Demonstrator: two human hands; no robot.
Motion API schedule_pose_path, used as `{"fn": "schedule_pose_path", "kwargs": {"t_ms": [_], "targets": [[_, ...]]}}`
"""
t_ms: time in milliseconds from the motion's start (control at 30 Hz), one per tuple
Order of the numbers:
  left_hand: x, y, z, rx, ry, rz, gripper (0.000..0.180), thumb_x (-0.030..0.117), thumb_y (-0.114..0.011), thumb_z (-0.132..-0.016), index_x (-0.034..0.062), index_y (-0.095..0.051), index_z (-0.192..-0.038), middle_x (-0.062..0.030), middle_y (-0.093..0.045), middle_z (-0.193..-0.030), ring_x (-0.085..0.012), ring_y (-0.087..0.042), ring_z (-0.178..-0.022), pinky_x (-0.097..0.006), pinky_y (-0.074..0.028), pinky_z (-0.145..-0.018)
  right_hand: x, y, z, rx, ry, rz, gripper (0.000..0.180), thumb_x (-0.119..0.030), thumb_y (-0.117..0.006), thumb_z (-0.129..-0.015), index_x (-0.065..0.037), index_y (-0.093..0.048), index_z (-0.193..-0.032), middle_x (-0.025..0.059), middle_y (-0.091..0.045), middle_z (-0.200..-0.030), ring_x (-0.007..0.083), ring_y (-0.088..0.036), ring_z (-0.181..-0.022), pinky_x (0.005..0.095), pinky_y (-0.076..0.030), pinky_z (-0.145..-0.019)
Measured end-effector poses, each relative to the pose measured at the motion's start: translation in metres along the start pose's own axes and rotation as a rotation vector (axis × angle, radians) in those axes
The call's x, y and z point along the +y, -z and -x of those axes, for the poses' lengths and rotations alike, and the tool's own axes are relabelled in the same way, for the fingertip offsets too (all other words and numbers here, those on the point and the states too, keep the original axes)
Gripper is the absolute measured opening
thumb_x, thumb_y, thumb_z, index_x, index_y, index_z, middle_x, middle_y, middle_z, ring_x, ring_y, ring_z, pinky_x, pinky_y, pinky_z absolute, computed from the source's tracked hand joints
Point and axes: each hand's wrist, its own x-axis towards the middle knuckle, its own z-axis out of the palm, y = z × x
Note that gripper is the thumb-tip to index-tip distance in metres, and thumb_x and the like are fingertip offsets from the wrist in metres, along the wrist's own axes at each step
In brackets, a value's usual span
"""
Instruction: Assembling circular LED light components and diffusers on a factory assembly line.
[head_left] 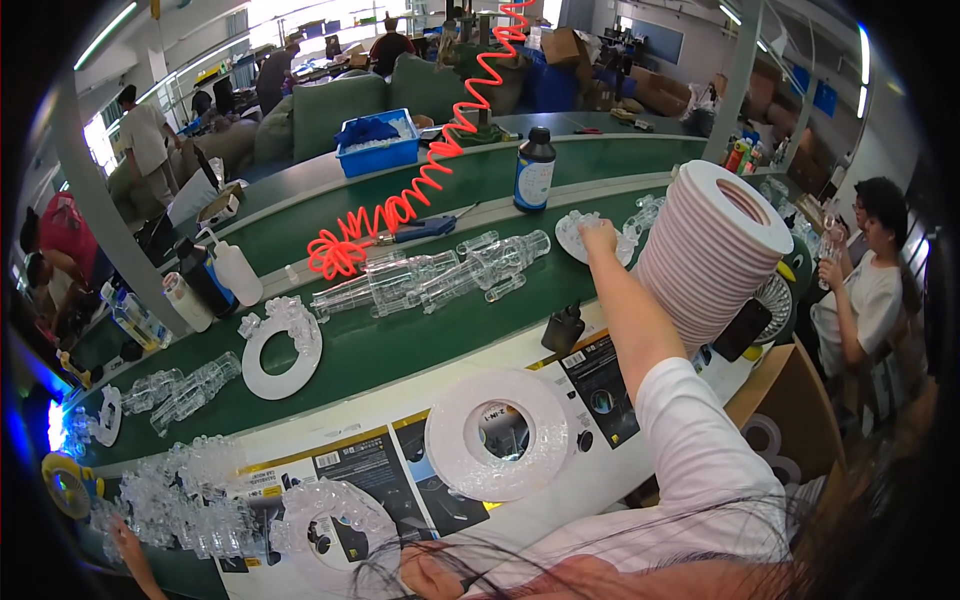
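My right arm reaches across the bench, and my right hand [598,236] is closed over a white ring disc [573,243] with clear plastic pieces, its fingertips gripping a clear piece. Low in the picture, partly behind loose hair, my left hand [430,570] looks curled; what it holds, if anything, is hidden. Beside it lies a white ring [335,525] with clear pieces along its rim. Farther right on the bench is another white ring [497,435], also edged with clear pieces. A tall stack of white rings [705,255] stands right of my right forearm.
Clear plastic assemblies [440,275] lie on the green belt beside a coiled red air hose [400,205] and blue air gun [425,229]. A black bottle [535,170] stands behind. Clear parts pile up [190,495] at left, near another person's hand [128,548]. An open carton [790,410] is at right.
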Motion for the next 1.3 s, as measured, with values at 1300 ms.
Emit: {"fn": "schedule_pose_path", "kwargs": {"t_ms": [1300], "targets": [[0.065,-0.033,-0.021,0.065,0.121,-0.234,0.041,0.029,-0.033,-0.098,0.0019,-0.051,-0.073,-0.0075,-0.051,-0.069,-0.0195,-0.049,-0.068,-0.031,-0.04,-0.068,-0.044,0.183,0.28,-0.35,0.952,-0.849,0.028,0.012,-0.059,-0.072,-0.006,-0.06,-0.093,0.0072,-0.062,-0.089,0.0218,-0.059,-0.076,0.0298,-0.046,-0.066]]}}
